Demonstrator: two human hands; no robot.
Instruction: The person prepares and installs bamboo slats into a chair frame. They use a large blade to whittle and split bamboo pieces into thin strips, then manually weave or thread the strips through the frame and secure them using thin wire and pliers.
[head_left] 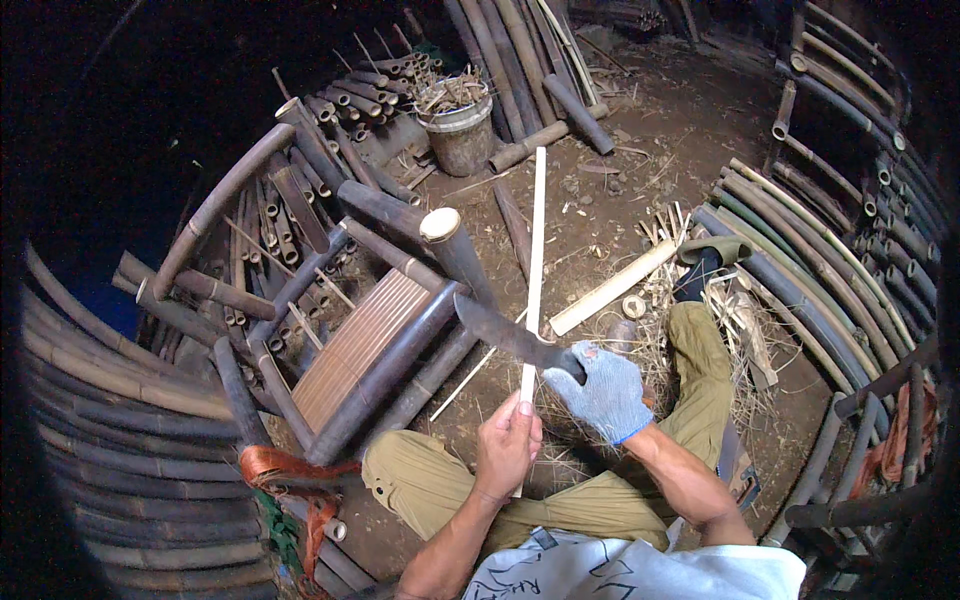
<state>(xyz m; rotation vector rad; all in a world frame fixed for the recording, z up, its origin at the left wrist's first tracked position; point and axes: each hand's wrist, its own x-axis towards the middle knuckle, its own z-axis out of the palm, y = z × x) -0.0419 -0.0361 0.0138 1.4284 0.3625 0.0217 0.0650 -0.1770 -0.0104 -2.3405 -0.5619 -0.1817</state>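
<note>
My bare left hand (509, 440) is closed around the lower part of a long, pale bamboo strip (537, 240), which stands up away from my lap. In a grey work glove, my right hand (600, 390) grips a machete (505, 333) with a dark, broad blade. The blade points left and crosses the strip just above my left hand. Left of the blade stands a dark bamboo chair (400, 360) with a slatted seat (365, 335); the blade's tip is close to its front corner in the picture.
A bucket of scraps (460, 125) stands at the back. A wide split bamboo piece (615, 287) lies on the dirt floor among shavings. Curved bamboo poles (810, 260) are stacked at right, more poles (150, 480) at left. Orange strapping (290, 465) hangs beside the chair.
</note>
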